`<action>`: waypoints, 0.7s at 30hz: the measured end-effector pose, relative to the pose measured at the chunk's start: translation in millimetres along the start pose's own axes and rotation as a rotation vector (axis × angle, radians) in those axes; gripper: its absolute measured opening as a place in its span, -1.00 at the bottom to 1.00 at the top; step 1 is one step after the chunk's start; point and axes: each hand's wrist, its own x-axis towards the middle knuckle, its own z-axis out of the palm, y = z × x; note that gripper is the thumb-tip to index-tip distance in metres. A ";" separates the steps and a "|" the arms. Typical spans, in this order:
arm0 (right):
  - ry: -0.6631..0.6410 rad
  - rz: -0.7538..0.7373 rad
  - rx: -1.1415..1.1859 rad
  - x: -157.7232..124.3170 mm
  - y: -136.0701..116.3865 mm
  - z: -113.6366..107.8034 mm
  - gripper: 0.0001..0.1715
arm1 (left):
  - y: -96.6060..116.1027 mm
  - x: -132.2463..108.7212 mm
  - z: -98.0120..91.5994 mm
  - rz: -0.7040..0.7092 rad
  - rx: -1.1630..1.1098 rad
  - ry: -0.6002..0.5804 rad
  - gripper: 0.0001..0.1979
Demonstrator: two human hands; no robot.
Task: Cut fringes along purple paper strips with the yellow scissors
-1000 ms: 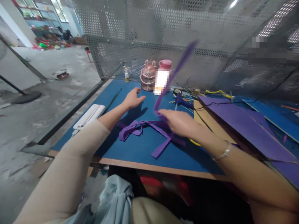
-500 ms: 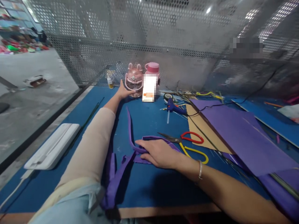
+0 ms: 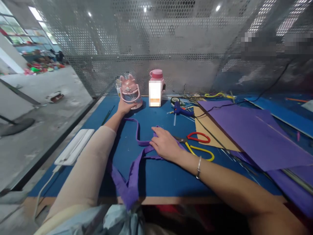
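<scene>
My left hand (image 3: 124, 106) reaches far across the blue table (image 3: 158, 176) and grips the base of a pink bottle with rabbit ears (image 3: 129, 92), which is tilted and lifted off the surface. My right hand (image 3: 165, 146) lies palm down, fingers spread, on a tangle of purple strips (image 3: 133, 176). The strips loop between my arms and hang over the front edge. Red and yellow scissors (image 3: 199, 145) lie just right of my right hand.
A second pink bottle (image 3: 156, 81) stands at the back by the perforated metal wall. A blue glue gun (image 3: 182, 110), tape roll (image 3: 175, 101), purple sheets (image 3: 249, 133) over brown board (image 3: 207, 133) fill the right. A white case (image 3: 74, 150) lies at the left edge.
My left hand has closed on the rabbit-eared bottle and pulled it left and toward me, away from the other bottle. My right hand has stayed on the purple strips.
</scene>
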 end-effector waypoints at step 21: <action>0.351 0.217 0.771 10.1 20.7 -27.5 0.27 | 143.3 -197.1 -10.3 0.102 -0.180 -0.200 -0.31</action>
